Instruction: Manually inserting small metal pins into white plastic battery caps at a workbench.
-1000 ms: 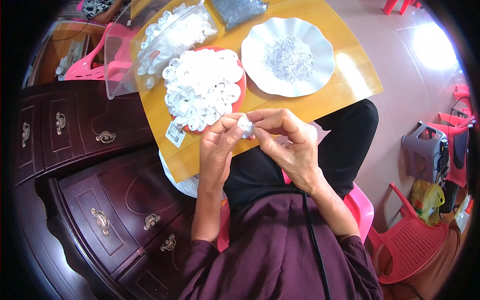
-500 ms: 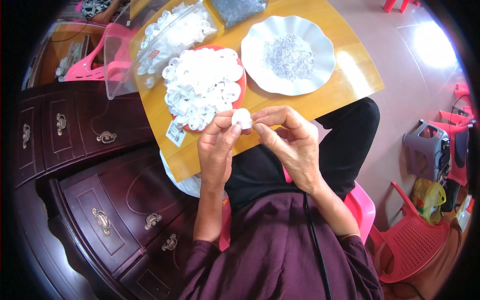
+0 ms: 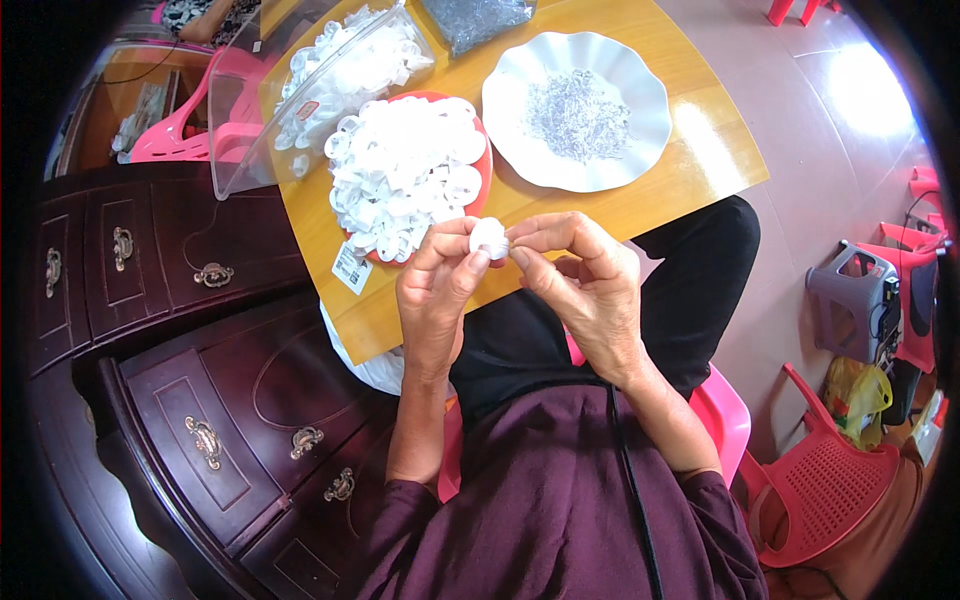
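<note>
Between the thumb and fingers of my left hand point(image 3: 432, 300) is a small round white plastic piece point(image 3: 489, 236), held just past the near edge of the table. My right hand point(image 3: 596, 300) pinches at the right side of that piece; whatever lies between its fingertips is too small to make out. Beyond my left hand, a heap of similar white plastic pieces point(image 3: 405, 165) covers a red plate point(image 3: 486, 180). A white wavy-rimmed plate point(image 3: 645, 150) at the far right of the table bears many tiny clear pieces point(image 3: 578, 115).
A clear plastic bin point(image 3: 235, 150) with more white pieces and a bag of dark clear bits point(image 3: 480, 22) stand at the back. A printed label point(image 3: 352, 268) lies by the red plate. Dark drawers point(image 3: 210, 400) flank my left; a pink chair point(image 3: 820, 490) is at right.
The white piece has turned a little and shifted slightly to the right in my left fingers. My right hand stays pinched beside it.
</note>
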Available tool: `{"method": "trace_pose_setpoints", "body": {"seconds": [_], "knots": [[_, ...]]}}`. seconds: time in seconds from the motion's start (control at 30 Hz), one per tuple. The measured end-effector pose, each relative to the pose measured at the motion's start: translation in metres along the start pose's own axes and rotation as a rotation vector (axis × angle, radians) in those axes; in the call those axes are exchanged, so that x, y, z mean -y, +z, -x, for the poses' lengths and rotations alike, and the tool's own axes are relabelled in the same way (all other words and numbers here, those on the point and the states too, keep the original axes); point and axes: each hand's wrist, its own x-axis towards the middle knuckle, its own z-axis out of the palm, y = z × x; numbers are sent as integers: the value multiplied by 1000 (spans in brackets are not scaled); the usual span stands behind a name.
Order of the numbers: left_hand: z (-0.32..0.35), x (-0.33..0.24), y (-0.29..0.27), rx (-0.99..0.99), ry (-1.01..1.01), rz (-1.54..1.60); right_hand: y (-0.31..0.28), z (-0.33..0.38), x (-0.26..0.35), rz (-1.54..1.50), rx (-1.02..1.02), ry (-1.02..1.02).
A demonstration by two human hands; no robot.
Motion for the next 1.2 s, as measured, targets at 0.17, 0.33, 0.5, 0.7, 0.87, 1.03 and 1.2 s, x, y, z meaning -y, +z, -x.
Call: {"method": "trace_pose_setpoints", "body": {"seconds": [0.17,0.33,0.5,0.7,0.87,1.03,1.2], "knots": [[-4,1,-4,66,113,-113,-2,-3,5,36,1,0],[-4,0,-9,125,119,-145,-6,-3,2,22,14,16],[-5,2,-14,182,234,-347,-10,-3,7,42,36,45],[-6,2,-7,229,344,-503,-13,0,3,71,47,-22],[-1,-2,5,151,136,-64,-18,1,5,-106,27,115],[-3,-9,7,183,116,-141,-26,2,5,-356,45,263],[-6,-8,2,258,201,-224,-29,-1,15,-360,103,332]]}}
